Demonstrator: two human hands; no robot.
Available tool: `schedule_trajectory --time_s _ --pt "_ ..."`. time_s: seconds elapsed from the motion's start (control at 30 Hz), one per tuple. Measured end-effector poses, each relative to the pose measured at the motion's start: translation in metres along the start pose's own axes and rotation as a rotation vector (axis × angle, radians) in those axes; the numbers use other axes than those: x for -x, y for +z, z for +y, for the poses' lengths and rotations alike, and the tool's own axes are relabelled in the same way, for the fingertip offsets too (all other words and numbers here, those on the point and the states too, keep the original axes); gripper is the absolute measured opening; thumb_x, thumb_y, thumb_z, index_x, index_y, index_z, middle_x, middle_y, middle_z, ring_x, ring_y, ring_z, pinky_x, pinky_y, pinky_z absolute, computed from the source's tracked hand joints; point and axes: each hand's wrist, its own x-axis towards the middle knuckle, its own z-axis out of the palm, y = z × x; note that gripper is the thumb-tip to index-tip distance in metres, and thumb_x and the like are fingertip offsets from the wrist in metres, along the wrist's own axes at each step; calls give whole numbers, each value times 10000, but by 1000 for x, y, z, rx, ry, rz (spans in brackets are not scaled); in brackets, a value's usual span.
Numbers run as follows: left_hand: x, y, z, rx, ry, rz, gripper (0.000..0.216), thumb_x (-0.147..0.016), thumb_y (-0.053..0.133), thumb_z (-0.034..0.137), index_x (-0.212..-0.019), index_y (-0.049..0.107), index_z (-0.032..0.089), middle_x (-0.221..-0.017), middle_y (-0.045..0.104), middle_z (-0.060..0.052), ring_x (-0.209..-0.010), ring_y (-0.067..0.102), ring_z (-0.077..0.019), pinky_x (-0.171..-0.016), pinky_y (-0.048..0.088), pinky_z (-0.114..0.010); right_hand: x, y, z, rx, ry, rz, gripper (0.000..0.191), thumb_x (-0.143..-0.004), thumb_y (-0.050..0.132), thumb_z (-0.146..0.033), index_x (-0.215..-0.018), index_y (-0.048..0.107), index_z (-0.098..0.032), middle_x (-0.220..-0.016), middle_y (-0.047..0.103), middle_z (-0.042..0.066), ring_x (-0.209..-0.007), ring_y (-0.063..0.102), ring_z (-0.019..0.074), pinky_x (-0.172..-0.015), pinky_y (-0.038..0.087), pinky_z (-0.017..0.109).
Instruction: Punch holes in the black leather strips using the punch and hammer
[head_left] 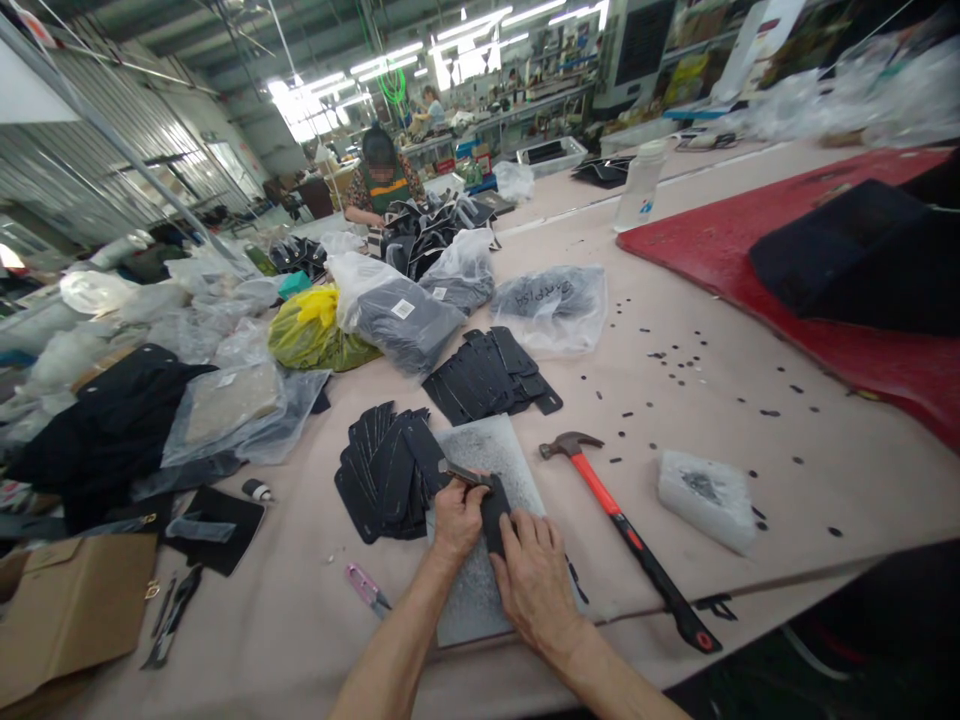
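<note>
My left hand [457, 520] grips a slim metal punch tool [463, 472], whose tip points left over a grey cutting pad [495, 450]. My right hand [536, 580] presses flat on a black leather strip [493, 515] lying on that pad. Just left of the pad lies a fanned pile of black strips [386, 470]. A second pile of black strips [487, 375] sits farther back. A hammer [622, 525] with a red and black handle lies to the right of the pad, untouched.
A white block [705, 495] and scattered black punched bits [675, 365] lie right. Plastic bags of parts [397, 315], a yellow bag [311, 325], pink snips [366, 587], a cardboard box [71, 610], a red mat [787, 270], a bottle [639, 185]. A person [382, 180] works at the far end.
</note>
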Motion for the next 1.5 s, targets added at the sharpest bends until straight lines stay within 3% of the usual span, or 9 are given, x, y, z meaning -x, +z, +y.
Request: schedule_trajectory --time_s 0.37,0.57,0.67,0.8,0.93,1.03,1.13,1.3,1.5 --pt "2 10 -4 -280 117 -12 151 -867 519 169 -902 660 210 -885 733 -56 -882 694 -194 -835 524 -287 3 -14 13 -75 -69 -52 364 -882 507 -235 -1240 554 -187 -1279 537 129 -1128 469 284 -1000 336 461" --pt "2 8 -4 -318 112 -26 130 -859 534 162 -914 642 209 -866 721 -61 -861 690 -206 -800 512 -283 5 -50 89 161 123 66 341 -893 476 -262 -1209 520 -142 -1259 516 183 -1087 503 315 -883 401 434" --pt "2 8 -2 -353 117 -44 110 -857 540 162 -884 634 213 -827 713 -53 -818 688 -205 -755 502 -271 10 -56 130 230 240 -29 230 -898 448 -280 -1057 551 -150 -1011 594 154 -886 580 282 -731 423 380" --pt "2 7 2 -363 140 -52 131 -845 547 142 -891 639 223 -802 710 -42 -775 684 -195 -720 489 -259 11 -53 149 -123 356 -245 117 -855 456 -306 -789 487 -214 -702 556 26 -675 576 204 -612 413 307" --pt "3 6 3 -330 164 -26 162 -824 555 117 -908 643 223 -806 712 -40 -770 683 -193 -702 485 -254 1 -59 128 -852 659 -499 157 -809 483 -365 -768 460 -216 -623 494 -29 -532 513 132 -514 427 252" --pt "4 6 1 -320 169 -34 174 -824 548 107 -923 635 221 -809 712 -37 -778 685 -191 -697 482 -251 -10 -75 105 -1070 772 -500 237 -821 473 -453 -789 456 -219 -614 444 -57 -414 405 87 -395 344 207" --pt "4 7 0 -318 174 -39 159 -834 538 114 -909 629 220 -820 713 -40 -776 684 -193 -690 481 -255 -23 -107 84 -910 658 -319 354 -862 400 -578 -832 468 -232 -572 388 -80 -362 328 87 -338 263 209" --pt "3 7 -1 -340 163 -37 142 -838 536 130 -884 628 227 -793 706 -32 -767 682 -193 -696 482 -260 -37 -162 65 -326 81 73 341 -918 383 -545 -789 474 -243 -506 435 -50 -450 458 135 -458 311 259" --pt "4 7 -5 -337 169 -22 96 -841 542 151 -841 597 230 -758 690 -23 -734 674 -188 -663 472 -254 -42 -188 57 46 -205 -10 327 -945 375 -485 -725 462 -261 -488 485 -32 -370 415 137 -435 188 295"
